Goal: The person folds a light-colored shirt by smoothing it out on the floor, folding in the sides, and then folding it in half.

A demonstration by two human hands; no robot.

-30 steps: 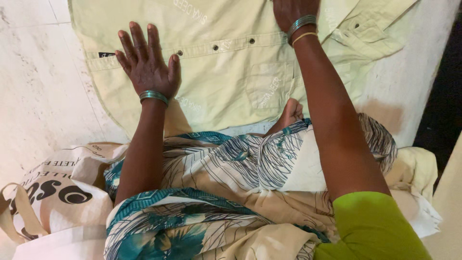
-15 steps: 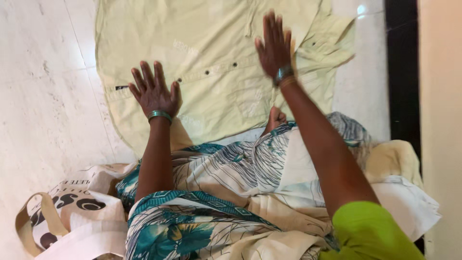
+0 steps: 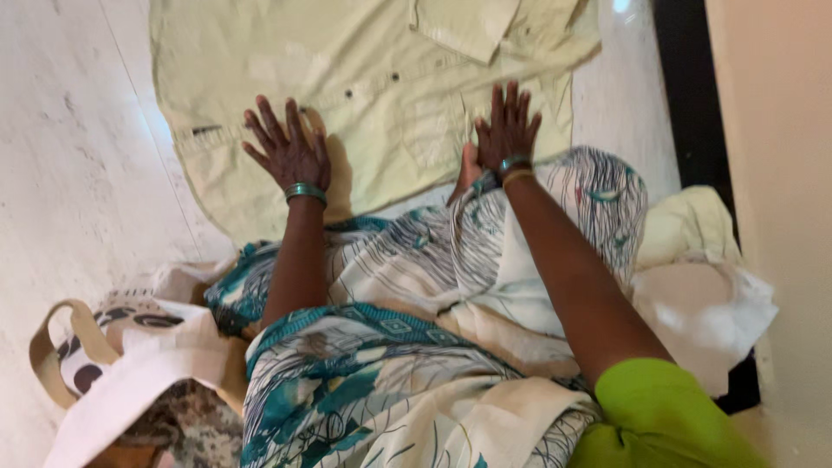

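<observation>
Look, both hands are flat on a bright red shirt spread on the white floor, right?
Not quite: the shirt is pale yellow-green, not red. The head view shows the left hand and right hand flat on it, spread on the white floor.

Only one package in view: a cream cloth tote bag (image 3: 130, 364) with bold black printed shapes and a tan webbing loop handle, slumped on the pale floor at the lower left of the frame, partly tucked under the teal-and-cream patterned fabric just to its right. No labels, signs or screens anywhere else in the frame.
</observation>
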